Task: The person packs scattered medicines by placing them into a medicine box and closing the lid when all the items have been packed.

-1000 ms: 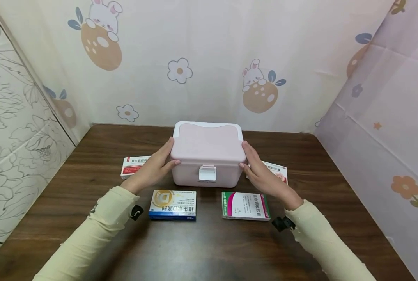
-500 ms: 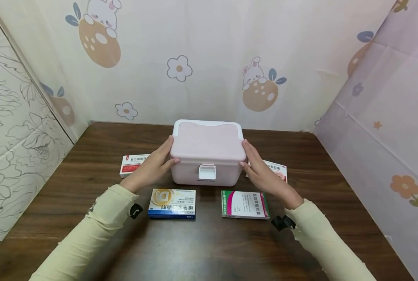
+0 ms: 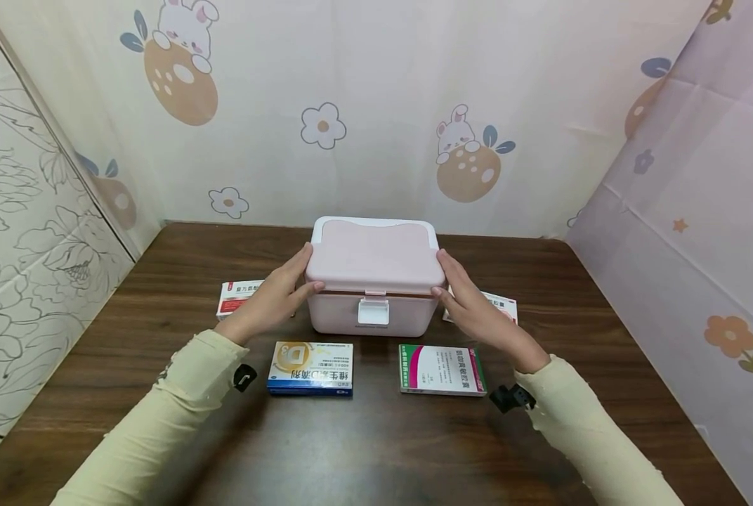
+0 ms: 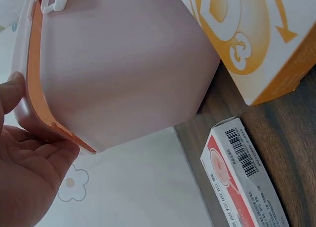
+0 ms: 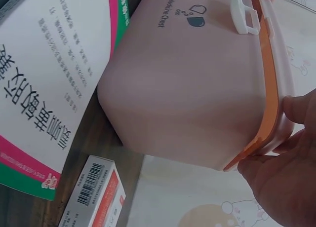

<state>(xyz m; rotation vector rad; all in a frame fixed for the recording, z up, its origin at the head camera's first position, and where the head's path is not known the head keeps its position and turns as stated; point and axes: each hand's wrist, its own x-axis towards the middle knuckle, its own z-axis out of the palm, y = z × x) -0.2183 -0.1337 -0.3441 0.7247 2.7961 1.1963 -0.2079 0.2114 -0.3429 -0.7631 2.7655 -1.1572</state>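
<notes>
A pale pink medicine chest (image 3: pixel 332 316) stands in the middle of the table, its white latch (image 3: pixel 373 313) facing me. The lid (image 3: pixel 376 263) sits slightly raised at the front, and an orange band (image 5: pixel 269 84) shows beneath it. My left hand (image 3: pixel 265 302) holds the lid's left side, thumb on the front corner and fingers along the side. On the right side my right hand (image 3: pixel 478 313) holds the lid the same way. Both wrist views show thumb and fingertips at the lid's edge. The chest's inside is hidden.
In front of the chest lie a blue-and-yellow vitamin D box (image 3: pixel 310 369) and a green-and-magenta medicine box (image 3: pixel 442 369). Partly behind my hands are a red-and-white box (image 3: pixel 234 301) at left and another white box (image 3: pixel 501 306) at right. A patterned curtain (image 3: pixel 376 169) hangs behind the table.
The lid's front edge has risen a little, and a thin orange line now shows above the chest body. Both hands keep their places on the lid. The medicine boxes have not moved.
</notes>
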